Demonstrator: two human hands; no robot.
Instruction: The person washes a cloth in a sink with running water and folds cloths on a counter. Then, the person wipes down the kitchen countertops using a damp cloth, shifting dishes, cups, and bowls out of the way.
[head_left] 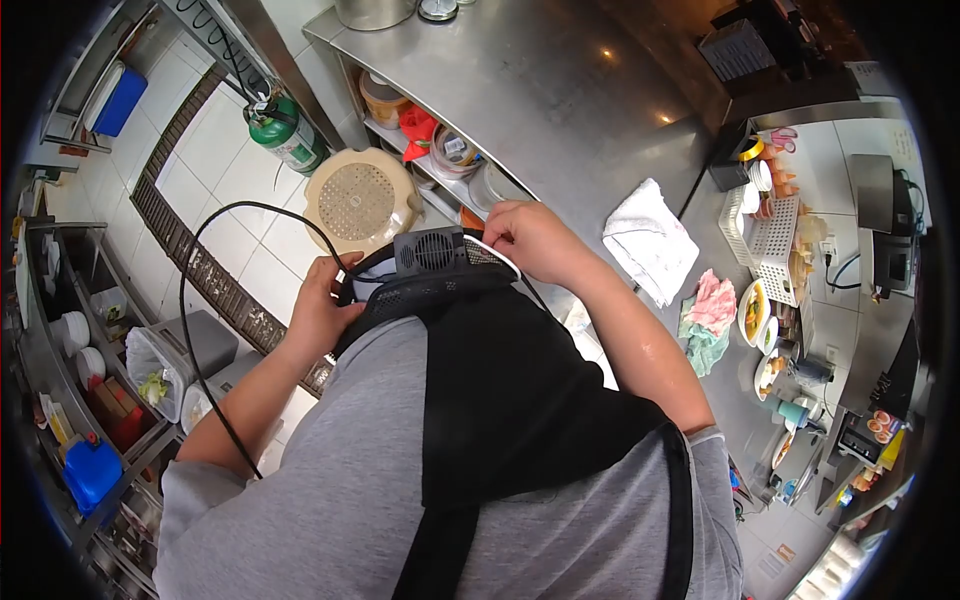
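The left hand is partly open, thumb and fingers set apart around the left edge of the black waist unit, holding it there; the right hand is nearly closed, its curled fingers gripping the white-trimmed right edge. The unit, with one round grille on its far side, lies between the two hands, against the person's waist. One black cable arches from beside the left hand, then down across the left arm to the grey shirt. Just beyond the unit, to the left, stands one beige stool, with one green cylinder farther left. On the steel worktop, to the right of the right hand, lie three cloths: one white cloth, one pink cloth and one green cloth.
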